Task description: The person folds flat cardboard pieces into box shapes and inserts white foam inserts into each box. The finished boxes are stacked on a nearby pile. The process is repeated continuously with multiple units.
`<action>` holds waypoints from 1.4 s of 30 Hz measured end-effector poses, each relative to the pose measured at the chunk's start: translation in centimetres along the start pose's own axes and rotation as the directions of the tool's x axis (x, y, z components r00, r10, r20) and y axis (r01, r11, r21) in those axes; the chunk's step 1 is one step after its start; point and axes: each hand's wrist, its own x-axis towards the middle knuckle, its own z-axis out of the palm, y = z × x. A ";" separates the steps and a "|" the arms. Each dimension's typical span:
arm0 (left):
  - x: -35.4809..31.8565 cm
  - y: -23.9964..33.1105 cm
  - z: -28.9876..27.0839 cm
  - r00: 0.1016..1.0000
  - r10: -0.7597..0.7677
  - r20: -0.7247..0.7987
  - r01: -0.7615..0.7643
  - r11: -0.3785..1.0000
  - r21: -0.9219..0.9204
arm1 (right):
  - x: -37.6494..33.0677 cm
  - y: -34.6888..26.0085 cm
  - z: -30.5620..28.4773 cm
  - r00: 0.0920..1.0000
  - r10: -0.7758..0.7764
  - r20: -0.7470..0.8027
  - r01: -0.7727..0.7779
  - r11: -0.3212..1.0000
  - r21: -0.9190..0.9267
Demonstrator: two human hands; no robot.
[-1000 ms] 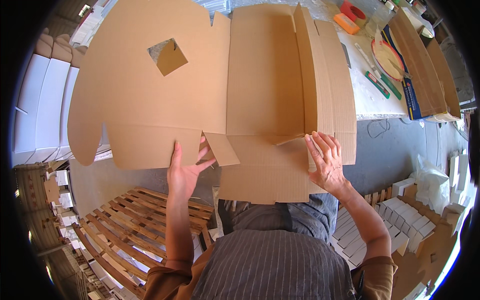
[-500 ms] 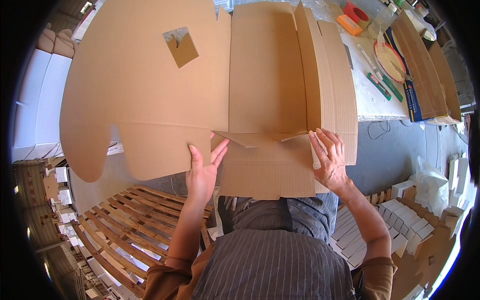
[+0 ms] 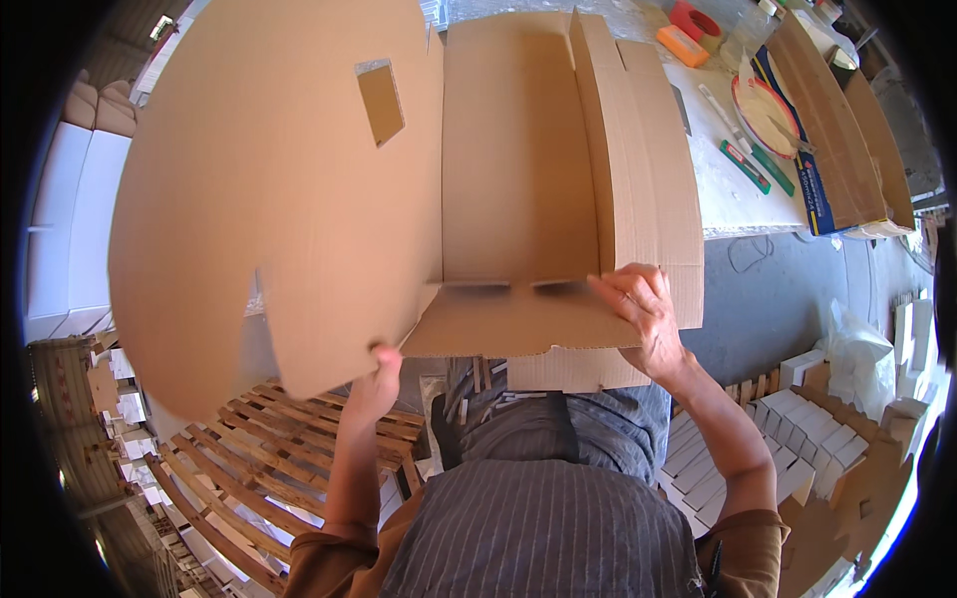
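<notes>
A brown cardboard box [image 3: 518,149], partly folded, lies open on the work table before me. Its large left panel [image 3: 239,179], with a rectangular hole and rounded outer edge, rises toward me. My left hand [image 3: 377,387] pinches the near corner of that panel, thumb on the face, the other fingers mostly hidden behind it. At the near end, my right hand [image 3: 643,311] grips the right part of the front flap [image 3: 508,327], which is tilted up. Two small tabs lie folded inward along the crease behind it. Another flap [image 3: 578,369] hangs below.
Right on the table [image 3: 738,214] lie green utility knives [image 3: 746,166], a bowl of paste [image 3: 768,118], an orange block [image 3: 683,46], red tape [image 3: 696,20] and a long carton [image 3: 832,140]. Below are a wooden pallet [image 3: 269,448], white boxes [image 3: 797,439] and a plastic bag [image 3: 859,364].
The front flap has swung upward with my right hand on it, and its tabs have folded in. My left hand has moved down and left, pulling the large panel's corner along.
</notes>
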 end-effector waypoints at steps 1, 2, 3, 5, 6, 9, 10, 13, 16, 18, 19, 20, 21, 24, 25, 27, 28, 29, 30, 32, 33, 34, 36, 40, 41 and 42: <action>-1.0 -1.6 0.5 0.998 -0.024 -0.064 0.029 0.997 0.070 | -0.1 -0.3 -0.3 1.000 -0.010 0.009 0.010 0.999 0.035; -2.2 -2.6 1.9 0.962 0.120 -0.245 -0.090 0.987 0.130 | -0.3 -0.5 -0.3 1.000 -0.023 0.017 0.021 0.997 0.072; -3.2 -3.4 2.8 0.875 0.266 -0.404 -0.193 0.958 0.212 | -0.5 -0.7 -0.1 1.000 0.009 -0.002 -0.009 0.995 0.096; -4.5 -5.3 2.6 0.959 0.097 -0.265 -0.070 0.991 0.112 | -0.6 -1.0 -0.2 0.987 0.125 0.098 -0.137 0.983 0.121; -5.1 -6.0 2.1 0.982 0.012 -0.189 0.001 0.998 0.069 | -0.5 -1.2 -0.4 0.973 0.179 0.149 -0.198 0.971 0.130; -4.6 -4.5 1.8 0.979 0.012 -0.202 -0.027 0.997 -0.074 | 0.4 -2.3 -0.9 0.896 0.414 0.161 -0.443 0.804 0.397; -4.4 -3.5 1.6 0.967 0.050 -0.250 -0.083 0.989 -0.122 | 0.5 -2.4 -0.6 0.869 0.467 0.164 -0.490 0.770 0.409; -4.4 -3.1 -0.4 0.994 -0.113 0.004 0.113 0.991 -0.075 | 0.8 -2.4 0.3 0.789 0.593 0.157 -0.588 0.658 0.470; -4.1 -2.4 0.3 0.974 0.113 -0.198 -0.128 0.990 -0.067 | 0.7 -2.5 1.0 0.750 0.652 0.113 -0.604 0.605 0.519; -3.9 -1.9 0.5 0.972 0.121 -0.199 -0.150 0.980 -0.134 | 1.0 -2.9 0.9 0.749 0.660 0.055 -0.585 0.621 0.522; -3.9 -1.5 0.6 0.972 0.125 -0.201 -0.160 0.973 -0.168 | 0.8 -2.9 1.0 0.758 0.652 0.019 -0.579 0.659 0.479; -3.7 -0.7 0.7 0.971 0.134 -0.200 -0.175 0.963 -0.205 | 0.7 -2.9 1.0 0.768 0.640 -0.017 -0.571 0.697 0.435; -3.5 0.2 0.9 0.969 0.144 -0.199 -0.191 0.951 -0.242 | 0.7 -2.8 1.0 0.757 0.653 -0.018 -0.586 0.691 0.424; -3.7 0.1 0.8 0.972 0.149 -0.184 -0.188 0.958 -0.216 | 0.8 -2.4 0.8 0.731 0.682 0.018 -0.623 0.656 0.427; -3.7 0.0 0.8 0.973 0.146 -0.176 -0.179 0.967 -0.184 | 0.8 -2.4 0.9 0.728 0.683 0.060 -0.630 0.633 0.449; -3.5 1.2 0.6 0.970 0.182 -0.160 -0.210 0.961 -0.179 | 0.6 -2.1 1.2 0.721 0.686 0.095 -0.634 0.599 0.490; -3.4 2.1 0.4 0.968 0.200 -0.152 -0.226 0.958 -0.177 | 0.3 -1.8 1.6 0.717 0.692 0.089 -0.628 0.586 0.512; -3.3 3.0 0.1 0.970 0.201 -0.136 -0.224 0.959 -0.176 | 0.3 -1.7 1.8 0.712 0.697 0.085 -0.623 0.570 0.536; -3.3 3.9 -0.1 0.972 0.203 -0.121 -0.222 0.959 -0.175 | 0.4 -1.9 1.8 0.727 0.685 0.051 -0.619 0.621 0.482; -3.3 3.9 -0.1 0.971 0.202 -0.130 -0.222 0.960 -0.173 | 0.5 -2.8 1.4 0.759 0.652 -0.011 -0.603 0.709 0.366; -3.4 2.9 0.2 0.968 0.199 -0.154 -0.224 0.959 -0.171 | 0.4 -3.0 1.2 0.788 0.615 -0.026 -0.579 0.756 0.305; -3.3 1.9 0.5 0.964 0.196 -0.179 -0.226 0.959 -0.169 | 0.3 -3.3 1.0 0.817 0.576 -0.038 -0.551 0.798 0.243; -3.0 0.0 0.7 0.972 0.171 -0.164 -0.213 0.932 -0.292 | -0.1 -3.4 0.9 0.841 0.541 -0.010 -0.530 0.827 0.190; -2.9 0.0 0.2 0.986 0.133 -0.104 -0.161 0.925 -0.344 | -0.4 -2.1 1.0 0.779 0.610 0.142 -0.614 0.699 0.365; -2.9 0.1 0.2 0.985 0.133 -0.110 -0.162 0.932 -0.325 | 0.2 -2.0 1.0 0.751 0.634 0.188 -0.642 0.632 0.434; -3.0 0.1 0.2 0.984 0.134 -0.116 -0.164 0.938 -0.306 | 0.7 -2.3 0.6 0.734 0.652 0.191 -0.668 0.642 0.376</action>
